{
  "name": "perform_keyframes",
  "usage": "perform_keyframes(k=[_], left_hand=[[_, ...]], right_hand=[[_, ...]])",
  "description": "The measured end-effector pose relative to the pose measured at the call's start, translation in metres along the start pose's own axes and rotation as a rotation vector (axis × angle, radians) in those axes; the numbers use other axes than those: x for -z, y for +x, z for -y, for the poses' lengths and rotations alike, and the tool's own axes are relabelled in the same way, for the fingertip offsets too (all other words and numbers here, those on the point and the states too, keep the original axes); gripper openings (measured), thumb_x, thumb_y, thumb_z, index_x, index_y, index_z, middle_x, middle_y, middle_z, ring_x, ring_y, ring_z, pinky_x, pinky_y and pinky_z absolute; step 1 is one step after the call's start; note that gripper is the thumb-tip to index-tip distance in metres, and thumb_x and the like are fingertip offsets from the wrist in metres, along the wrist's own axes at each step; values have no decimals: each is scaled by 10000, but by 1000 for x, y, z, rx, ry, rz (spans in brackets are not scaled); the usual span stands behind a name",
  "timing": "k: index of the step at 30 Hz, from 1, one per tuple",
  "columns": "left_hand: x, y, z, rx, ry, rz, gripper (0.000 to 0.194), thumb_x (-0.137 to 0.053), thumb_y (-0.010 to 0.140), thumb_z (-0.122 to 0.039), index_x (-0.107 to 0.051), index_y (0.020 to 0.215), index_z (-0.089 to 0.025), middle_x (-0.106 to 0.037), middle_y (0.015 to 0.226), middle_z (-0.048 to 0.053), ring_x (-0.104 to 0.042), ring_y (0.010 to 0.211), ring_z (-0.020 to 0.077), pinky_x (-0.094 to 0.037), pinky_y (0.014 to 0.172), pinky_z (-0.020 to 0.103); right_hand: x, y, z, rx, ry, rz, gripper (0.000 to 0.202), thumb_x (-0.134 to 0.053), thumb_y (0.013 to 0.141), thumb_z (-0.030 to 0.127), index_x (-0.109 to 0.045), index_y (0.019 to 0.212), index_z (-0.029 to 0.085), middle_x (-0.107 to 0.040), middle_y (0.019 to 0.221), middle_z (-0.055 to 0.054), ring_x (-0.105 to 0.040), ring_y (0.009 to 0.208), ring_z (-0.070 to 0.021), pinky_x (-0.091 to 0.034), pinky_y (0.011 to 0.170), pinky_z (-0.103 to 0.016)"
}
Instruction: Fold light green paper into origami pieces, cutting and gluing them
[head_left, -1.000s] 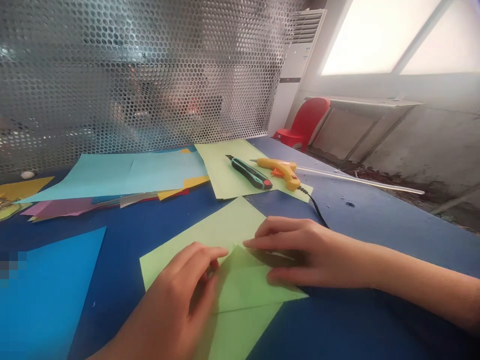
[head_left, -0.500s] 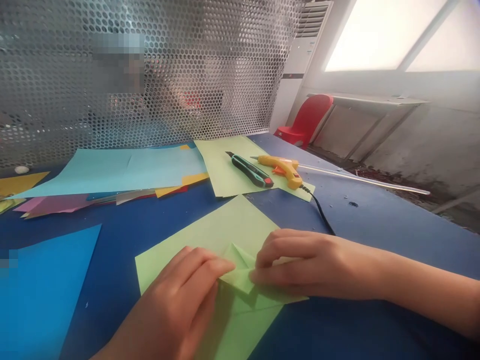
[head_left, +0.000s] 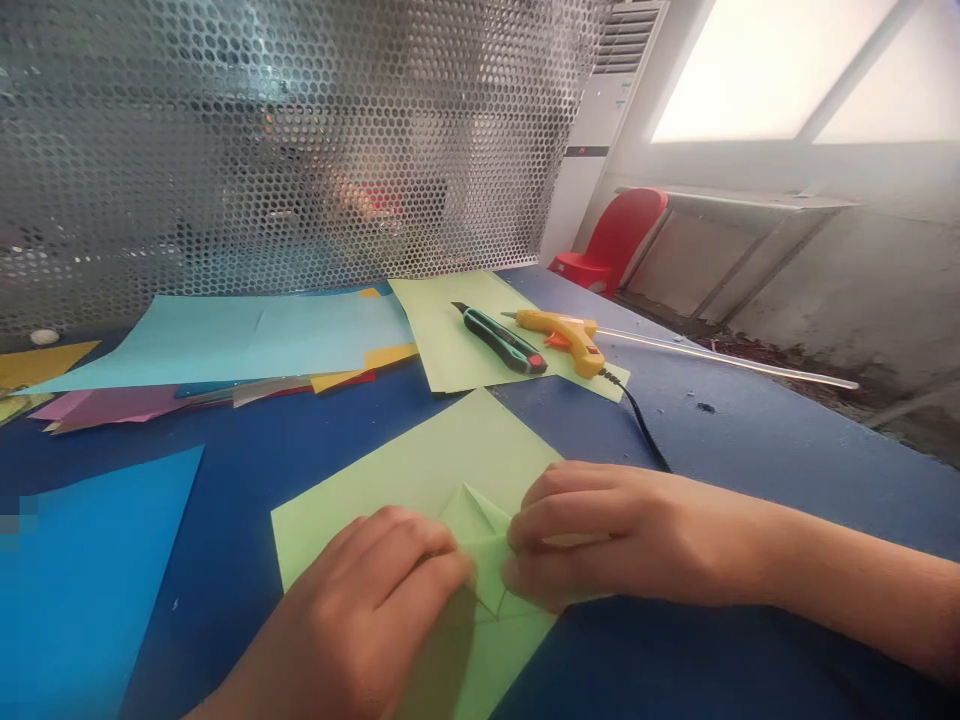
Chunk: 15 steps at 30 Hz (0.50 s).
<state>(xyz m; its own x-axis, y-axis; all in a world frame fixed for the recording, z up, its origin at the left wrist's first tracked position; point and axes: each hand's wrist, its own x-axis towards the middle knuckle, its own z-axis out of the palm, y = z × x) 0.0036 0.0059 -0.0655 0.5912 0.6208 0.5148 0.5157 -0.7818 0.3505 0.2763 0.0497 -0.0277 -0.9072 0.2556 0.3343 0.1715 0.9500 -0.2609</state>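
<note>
Between my hands is a small piece of folded light-green paper (head_left: 484, 560), with creased flaps and a pointed top. It lies over a larger light-green sheet (head_left: 420, 465). My left hand (head_left: 360, 600) pinches the folded paper's left side between thumb and curled fingers. At its right side, my right hand (head_left: 600, 530) is closed on the paper with thumb and fingertips together. The fingers partly cover the edges of the folds.
Beyond the hands, a utility knife (head_left: 501, 340) and a yellow glue gun (head_left: 566, 332) lie on pale green sheets (head_left: 442, 350). Coloured papers (head_left: 262, 340) are piled left; a blue sheet (head_left: 97, 570) lies nearer. A perforated metal screen (head_left: 337, 130) edges the blue table (head_left: 720, 430).
My left thumb and fingers have shifted down along the folded paper's left side. The front flap now points lower and lies flatter. My right hand has barely moved.
</note>
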Motion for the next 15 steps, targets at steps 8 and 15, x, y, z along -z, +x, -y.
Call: perform_keyframes(k=[8,15], left_hand=[[1,-1,1,-13,22,22,387,-277,1140,-234,-661,1153,-189,-754,1072,38,-691,1017,166,-541,940,274],[3,2,0,-80,103,33,403,-246,1129,-167,-648,1138,-171,-767,1015,36,-715,955,174,-572,877,291]], right_hand=[[1,-1,1,-15,-9,20,240,-499,1096,143,-724,1179,135,-780,1079,-112,-682,959,-183,-587,874,-309],[1,1,-1,20,-4,28,196,-579,1044,90,-728,1171,78,-782,1084,-128,-665,951,-192,-558,879,-311]])
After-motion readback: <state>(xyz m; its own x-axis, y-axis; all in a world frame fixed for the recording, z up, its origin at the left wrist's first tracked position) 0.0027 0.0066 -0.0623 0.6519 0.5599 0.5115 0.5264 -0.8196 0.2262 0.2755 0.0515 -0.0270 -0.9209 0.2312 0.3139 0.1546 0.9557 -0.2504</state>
